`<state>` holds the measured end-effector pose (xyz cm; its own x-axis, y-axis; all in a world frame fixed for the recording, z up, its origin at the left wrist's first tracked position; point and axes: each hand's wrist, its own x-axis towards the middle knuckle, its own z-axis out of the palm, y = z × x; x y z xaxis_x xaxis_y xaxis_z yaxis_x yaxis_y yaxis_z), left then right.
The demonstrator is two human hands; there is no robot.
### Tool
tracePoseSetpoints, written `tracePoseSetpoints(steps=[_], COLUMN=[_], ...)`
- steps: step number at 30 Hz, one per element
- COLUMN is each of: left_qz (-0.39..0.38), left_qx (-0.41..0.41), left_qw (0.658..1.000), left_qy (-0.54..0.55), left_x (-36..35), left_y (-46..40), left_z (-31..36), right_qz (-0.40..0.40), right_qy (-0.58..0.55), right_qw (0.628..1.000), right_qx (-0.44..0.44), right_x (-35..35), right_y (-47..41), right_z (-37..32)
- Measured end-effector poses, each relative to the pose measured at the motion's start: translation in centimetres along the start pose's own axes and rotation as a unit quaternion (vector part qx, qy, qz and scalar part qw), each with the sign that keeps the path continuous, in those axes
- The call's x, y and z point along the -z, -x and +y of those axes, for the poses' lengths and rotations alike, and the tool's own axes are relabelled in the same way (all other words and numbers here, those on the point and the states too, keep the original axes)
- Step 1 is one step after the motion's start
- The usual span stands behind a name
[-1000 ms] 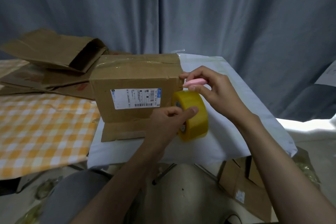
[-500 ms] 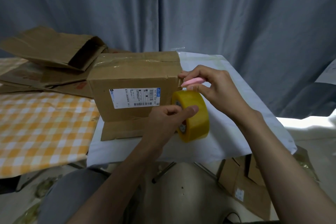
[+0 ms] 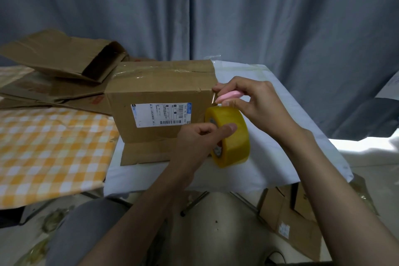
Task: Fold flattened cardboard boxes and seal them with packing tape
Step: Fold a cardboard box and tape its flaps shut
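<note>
A folded cardboard box (image 3: 159, 95) with a white shipping label stands on a white-covered table (image 3: 269, 153); clear tape runs across its top, and one flap lies flat at its base. A yellow roll of packing tape (image 3: 234, 136) is held upright at the box's right corner by my left hand (image 3: 200, 142), thumb on the roll's rim. My right hand (image 3: 254, 103) pinches a small pink cutter (image 3: 228, 96) just above the roll, against the strip of tape that runs from the roll to the box's right edge.
Flattened cardboard boxes (image 3: 60, 65) are piled at the back left, partly over an orange-checked cloth (image 3: 49, 147). More cardboard (image 3: 287, 222) lies on the floor at lower right. A grey curtain (image 3: 237, 11) hangs behind the table.
Both hands, the roll and the cutter stay at the box's right corner; the view has shifted only slightly.
</note>
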<state>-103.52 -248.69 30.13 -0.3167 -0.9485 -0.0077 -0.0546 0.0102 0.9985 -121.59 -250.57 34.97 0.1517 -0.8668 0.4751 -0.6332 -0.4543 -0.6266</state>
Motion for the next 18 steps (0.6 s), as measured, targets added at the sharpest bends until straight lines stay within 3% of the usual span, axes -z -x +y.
tracePoseSetpoints(steps=[18], left_qz=[0.005], left_qx=[0.013], left_qw=[1.000], left_qy=[0.023], left_x=[0.18], left_y=[-0.52], left_z=[-0.15], right_qz=[0.003], right_qy=[0.078], right_qw=[0.997], right_qx=[-0.003], right_x=[0.61], right_y=[-0.40], right_z=[-0.16])
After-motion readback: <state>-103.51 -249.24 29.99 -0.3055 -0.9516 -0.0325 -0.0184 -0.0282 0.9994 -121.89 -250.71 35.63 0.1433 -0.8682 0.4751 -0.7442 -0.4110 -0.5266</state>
